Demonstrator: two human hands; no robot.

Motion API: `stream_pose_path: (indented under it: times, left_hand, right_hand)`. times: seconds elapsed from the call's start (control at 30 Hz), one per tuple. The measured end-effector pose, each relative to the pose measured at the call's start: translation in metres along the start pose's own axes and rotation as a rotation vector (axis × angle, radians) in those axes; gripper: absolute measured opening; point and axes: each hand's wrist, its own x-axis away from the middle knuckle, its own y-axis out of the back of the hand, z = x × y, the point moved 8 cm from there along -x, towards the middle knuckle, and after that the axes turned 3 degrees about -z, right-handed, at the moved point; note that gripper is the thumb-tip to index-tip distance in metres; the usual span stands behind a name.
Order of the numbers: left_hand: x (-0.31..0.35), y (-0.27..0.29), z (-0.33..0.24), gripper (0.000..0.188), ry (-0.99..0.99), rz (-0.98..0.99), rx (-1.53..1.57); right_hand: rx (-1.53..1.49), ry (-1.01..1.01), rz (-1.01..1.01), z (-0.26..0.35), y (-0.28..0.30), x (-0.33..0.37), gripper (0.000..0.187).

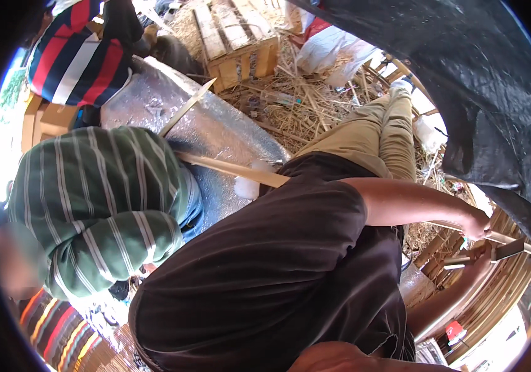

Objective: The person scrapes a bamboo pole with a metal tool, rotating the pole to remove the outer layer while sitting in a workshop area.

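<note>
My left arm reaches right from the dark sleeve, and my left hand [477,225] is closed around a thin pale wooden strip [442,224]. The strip runs on past my fingers to the right. Just below it, my right hand [480,252] grips a tool with a dark flat end [508,250], held close against the strip. Part of the tool is covered by my fingers, so its exact kind cannot be told. A stack of long thin slats [498,297] curves beneath my hands.
A co-worker in a green striped top [92,192] bends beside a metallic sheet [216,130], which bears a curved pale strip [188,106]. Another person in a striped shirt [82,62] is behind. A wooden crate [240,62] stands among straw [315,108]; black plastic sheeting [495,80] hangs at right.
</note>
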Motion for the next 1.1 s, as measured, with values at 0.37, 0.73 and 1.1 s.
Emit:
stream_pose_path:
  times: [0.37,0.73,1.1]
  left_hand:
    - [0.032,0.010,0.004,0.037,0.210,0.031,0.413]
    - [0.023,0.013,0.009,0.047,0.244,-0.007,0.100]
    - [0.069,-0.011,0.030,0.042,0.274,0.204,0.517]
  right_hand:
    - [-0.513,-0.270,-0.114,0.014,-0.092,0.115,0.020]
    - [-0.582,-0.304,-0.099,0.036,-0.062,0.138,0.025]
    - [-0.590,-0.313,-0.146,0.031,-0.043,0.173,0.028]
